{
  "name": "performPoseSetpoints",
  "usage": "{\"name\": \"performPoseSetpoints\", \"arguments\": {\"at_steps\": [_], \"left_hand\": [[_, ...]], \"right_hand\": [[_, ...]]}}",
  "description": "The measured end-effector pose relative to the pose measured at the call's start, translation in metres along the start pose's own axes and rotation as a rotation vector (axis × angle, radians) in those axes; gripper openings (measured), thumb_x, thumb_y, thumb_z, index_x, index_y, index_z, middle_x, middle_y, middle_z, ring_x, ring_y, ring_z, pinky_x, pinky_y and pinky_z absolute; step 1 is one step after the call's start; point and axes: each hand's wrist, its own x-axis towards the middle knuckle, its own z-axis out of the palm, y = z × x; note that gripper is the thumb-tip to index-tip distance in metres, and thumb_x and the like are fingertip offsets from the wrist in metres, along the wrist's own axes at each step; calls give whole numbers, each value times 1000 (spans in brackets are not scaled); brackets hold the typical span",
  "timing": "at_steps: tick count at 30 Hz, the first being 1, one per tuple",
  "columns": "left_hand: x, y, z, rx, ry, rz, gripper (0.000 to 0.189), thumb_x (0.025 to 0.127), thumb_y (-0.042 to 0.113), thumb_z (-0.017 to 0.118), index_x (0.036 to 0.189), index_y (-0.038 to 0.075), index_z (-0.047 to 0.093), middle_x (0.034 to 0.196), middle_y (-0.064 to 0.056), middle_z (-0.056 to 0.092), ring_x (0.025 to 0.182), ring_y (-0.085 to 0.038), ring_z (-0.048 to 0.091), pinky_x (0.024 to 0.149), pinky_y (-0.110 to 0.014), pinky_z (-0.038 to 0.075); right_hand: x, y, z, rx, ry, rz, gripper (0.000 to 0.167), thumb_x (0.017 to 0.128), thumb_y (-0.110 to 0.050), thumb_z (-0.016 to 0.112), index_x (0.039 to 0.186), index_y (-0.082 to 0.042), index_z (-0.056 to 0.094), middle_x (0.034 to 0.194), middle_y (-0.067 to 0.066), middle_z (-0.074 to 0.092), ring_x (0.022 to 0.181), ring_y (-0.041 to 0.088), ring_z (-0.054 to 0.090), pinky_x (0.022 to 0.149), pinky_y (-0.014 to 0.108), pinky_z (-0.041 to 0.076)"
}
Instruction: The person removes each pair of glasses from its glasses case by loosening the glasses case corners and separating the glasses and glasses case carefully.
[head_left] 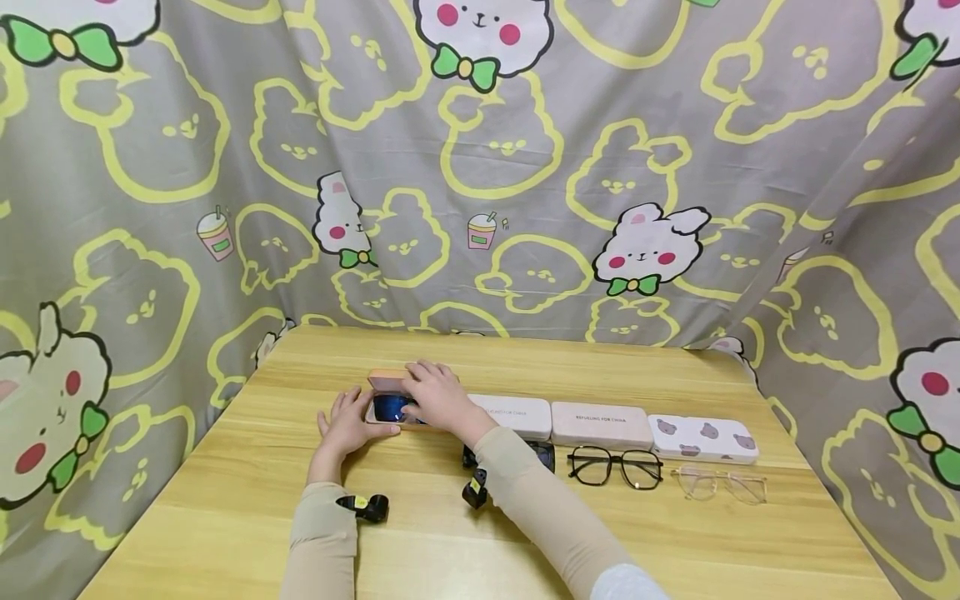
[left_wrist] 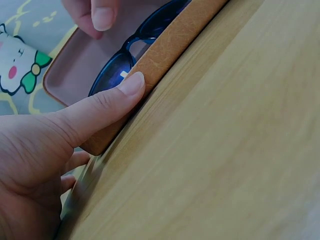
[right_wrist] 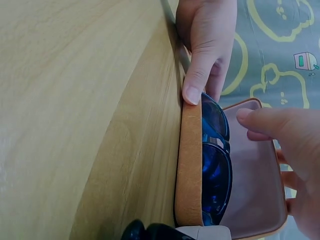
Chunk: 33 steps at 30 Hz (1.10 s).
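Observation:
A brown glasses case (right_wrist: 190, 165) with a pinkish lining stands open at the left of the row. Inside it sit blue-lensed sunglasses (right_wrist: 216, 175), partly hidden behind its front wall. My left hand (head_left: 348, 425) grips the case's left end, thumb on the front wall and the other fingers behind. With my right hand (head_left: 442, 400) I hold the raised lid (right_wrist: 255, 190); the thumb is on the lining side and the fingers are behind the lid.
Rightward along the wooden table (head_left: 420, 542) lie a white case (head_left: 517, 417), a pale pink case (head_left: 600, 425) and a bear-print case (head_left: 705, 439). Before them are dark glasses (head_left: 543, 455) partly under my right forearm, black-framed glasses (head_left: 592, 468) and thin-framed glasses (head_left: 701, 483). A patterned curtain (head_left: 525, 192) hangs behind.

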Motion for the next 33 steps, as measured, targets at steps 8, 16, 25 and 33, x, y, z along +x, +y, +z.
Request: {"name": "performPoseSetpoints", "arguments": {"at_steps": [8,16,25,33], "left_hand": [[0,0,0,7,5,1,102,71,59,78,151,14,36,160,-25,16,147,-50,2,106,-77,-11],[0,0,1,13,4,-9,103,70,59,79,152,13,35,160,-24,17,148,-49,2,107,-76,-11],[1,0,0,7,13,-3,103,70,59,79,151,12,36,160,-24,17,147,-49,2,107,-76,-11],[-1,2,0,3,6,-9,103,70,58,80,151,13,36,160,-24,17,147,-49,2,107,-76,-11]], "right_hand": [[5,-6,6,-58,-3,52,40,89,-43,68,123,-24,67,145,6,50,137,26,45,110,48,41],[7,-11,10,-122,-10,123,40,84,-47,73,117,-23,72,146,5,49,137,25,45,110,46,40],[6,-13,12,-147,-9,126,33,85,-47,72,104,-20,76,145,4,48,136,25,45,111,46,39],[7,-15,12,-132,-14,153,28,89,-40,69,109,-21,75,142,3,50,134,24,46,111,46,38]]}}
